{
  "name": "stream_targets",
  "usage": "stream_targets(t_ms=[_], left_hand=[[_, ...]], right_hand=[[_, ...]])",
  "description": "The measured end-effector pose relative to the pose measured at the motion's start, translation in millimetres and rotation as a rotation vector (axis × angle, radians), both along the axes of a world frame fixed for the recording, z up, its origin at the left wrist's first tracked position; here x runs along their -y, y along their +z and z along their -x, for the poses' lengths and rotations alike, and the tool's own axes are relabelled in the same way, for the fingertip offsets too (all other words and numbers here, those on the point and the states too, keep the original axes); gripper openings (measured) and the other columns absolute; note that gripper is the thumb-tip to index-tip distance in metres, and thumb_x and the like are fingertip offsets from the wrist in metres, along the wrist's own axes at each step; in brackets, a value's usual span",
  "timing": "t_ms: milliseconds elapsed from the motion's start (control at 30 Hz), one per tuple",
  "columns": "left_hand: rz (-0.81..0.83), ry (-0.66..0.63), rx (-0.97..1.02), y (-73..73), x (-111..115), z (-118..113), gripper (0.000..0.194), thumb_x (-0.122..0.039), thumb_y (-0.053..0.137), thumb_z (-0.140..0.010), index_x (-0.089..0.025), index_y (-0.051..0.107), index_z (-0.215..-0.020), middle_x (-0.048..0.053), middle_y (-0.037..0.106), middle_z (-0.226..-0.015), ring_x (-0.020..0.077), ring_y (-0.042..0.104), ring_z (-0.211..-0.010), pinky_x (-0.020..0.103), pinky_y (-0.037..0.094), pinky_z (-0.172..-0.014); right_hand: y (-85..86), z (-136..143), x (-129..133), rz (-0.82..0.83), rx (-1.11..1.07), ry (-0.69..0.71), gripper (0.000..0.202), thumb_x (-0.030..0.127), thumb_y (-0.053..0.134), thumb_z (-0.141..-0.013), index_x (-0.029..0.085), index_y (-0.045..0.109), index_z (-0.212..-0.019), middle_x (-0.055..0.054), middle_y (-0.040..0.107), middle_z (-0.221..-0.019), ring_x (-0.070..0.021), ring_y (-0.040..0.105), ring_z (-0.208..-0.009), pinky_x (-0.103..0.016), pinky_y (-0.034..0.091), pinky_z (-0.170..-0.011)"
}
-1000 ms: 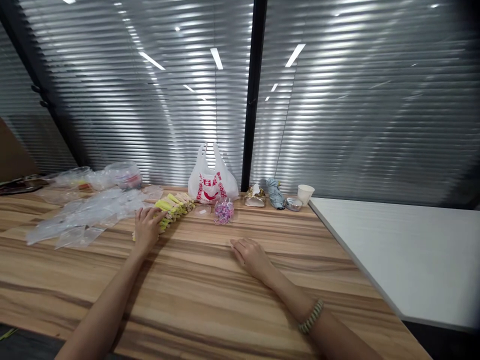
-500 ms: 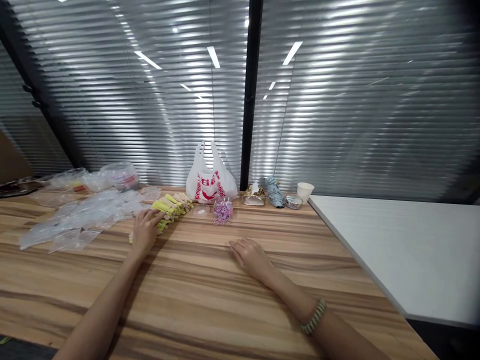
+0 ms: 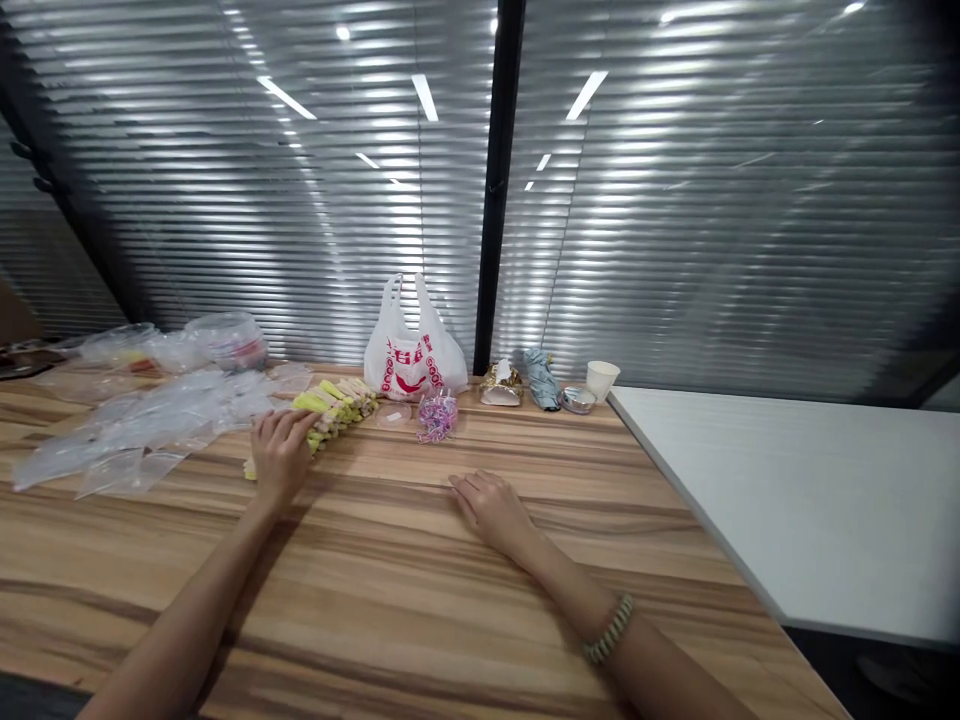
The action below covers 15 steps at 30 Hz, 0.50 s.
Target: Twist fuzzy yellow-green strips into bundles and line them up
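Note:
My left hand [image 3: 282, 450] rests over a row of yellow and cream bundled pieces [image 3: 336, 404]. Its fingers are a little bent and slightly apart, reaching onto the near left part of the row; their tips are partly hidden. What the pieces are is too small to tell. My right hand [image 3: 491, 508] lies palm down on the wooden table [image 3: 390, 590], fingers stretched out, with nothing visible in it. Beyond the hands, a small clear container of pink and purple bits [image 3: 437, 416] stands beside a round clear lid [image 3: 394, 413].
Clear plastic bags [image 3: 161, 420] spread across the left side, with clear round tubs [image 3: 225, 340] behind. Along the back stand a white carrier bag [image 3: 414, 350], a gold tissue pack [image 3: 501, 385], a blue folded umbrella [image 3: 541, 380], a tape roll [image 3: 577, 400] and a paper cup [image 3: 601, 380]. A white tabletop [image 3: 810, 490] adjoins at right.
The view has shifted slightly, so most things sit a little further left. My left hand stays at the yellow and cream row with a small shift of its fingers. My right hand keeps its place.

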<state>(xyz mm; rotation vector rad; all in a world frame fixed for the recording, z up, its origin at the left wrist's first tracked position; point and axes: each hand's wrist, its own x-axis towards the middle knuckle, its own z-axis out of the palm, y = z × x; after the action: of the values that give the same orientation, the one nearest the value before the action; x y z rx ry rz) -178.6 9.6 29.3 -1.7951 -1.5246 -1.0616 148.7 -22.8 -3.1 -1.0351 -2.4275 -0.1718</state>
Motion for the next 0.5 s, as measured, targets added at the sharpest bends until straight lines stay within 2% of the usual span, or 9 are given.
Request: stream_targets(t_ms=[67,100,200,300,400,500], left_hand=[[0.023,-0.16,0.169,-1.9,5,-36,0.023,-0.019,0.044,-0.078,-0.018,0.064,-0.09,0.009,0.064,-0.092,0.0222,0.053,-0.092,0.038,0.039,-0.086],[0.092,-0.265,0.269,-4.5,9,-57,0.022,-0.022,0.045,-0.079,-0.018,0.064,-0.09,0.008,0.064,-0.088,0.0209,0.055,-0.087,0.036,0.042,-0.081],[0.435,-0.552,0.592,-17.2,21,-119,0.023,-0.03,0.05,-0.077,-0.019,0.062,-0.092,0.007,0.066,-0.088,0.019,0.059,-0.079,0.029,0.047,-0.07],[0.762,-0.818,0.821,-28.4,28,-159,0.028,-0.034,0.057,-0.071,-0.018,0.061,-0.094,0.008,0.066,-0.09,0.0193,0.061,-0.079,0.029,0.048,-0.07],[0.804,-0.819,1.019,-31.0,24,-177,0.033,-0.038,0.063,-0.065,-0.015,0.061,-0.089,0.009,0.066,-0.089,0.0203,0.061,-0.081,0.031,0.048,-0.073],[0.81,-0.806,1.078,-27.5,17,-186,0.036,-0.039,0.066,-0.062,-0.014,0.061,-0.087,0.009,0.066,-0.087,0.0204,0.061,-0.081,0.031,0.048,-0.075]], right_hand=[[1.1,1,1,0.002,-0.021,0.007,0.026,0.02,0.039,-0.088,0.014,0.053,-0.108,-0.008,0.063,-0.089,-0.019,0.055,-0.085,-0.03,0.042,-0.076],[1.7,2,1,0.001,-0.04,0.014,0.026,0.022,0.039,-0.088,0.014,0.052,-0.11,-0.008,0.063,-0.09,-0.0192,0.055,-0.086,-0.03,0.042,-0.076],[3.9,4,0,0.039,-0.119,0.055,0.026,0.028,0.041,-0.088,0.016,0.053,-0.108,-0.008,0.063,-0.092,-0.0183,0.056,-0.086,-0.028,0.042,-0.075],[6.0,5,-4,0.145,-0.254,0.088,0.023,0.029,0.038,-0.089,0.018,0.057,-0.094,-0.005,0.064,-0.087,-0.0156,0.058,-0.081,-0.025,0.043,-0.072],[6.2,3,-10,0.26,-0.46,0.064,0.024,0.028,0.037,-0.089,0.018,0.059,-0.088,-0.004,0.065,-0.085,-0.0143,0.059,-0.078,-0.024,0.044,-0.071],[4.7,-1,-17,0.355,-0.669,0.028,0.021,0.028,0.042,-0.086,0.018,0.061,-0.086,-0.003,0.066,-0.082,-0.0141,0.06,-0.073,-0.023,0.046,-0.066]])
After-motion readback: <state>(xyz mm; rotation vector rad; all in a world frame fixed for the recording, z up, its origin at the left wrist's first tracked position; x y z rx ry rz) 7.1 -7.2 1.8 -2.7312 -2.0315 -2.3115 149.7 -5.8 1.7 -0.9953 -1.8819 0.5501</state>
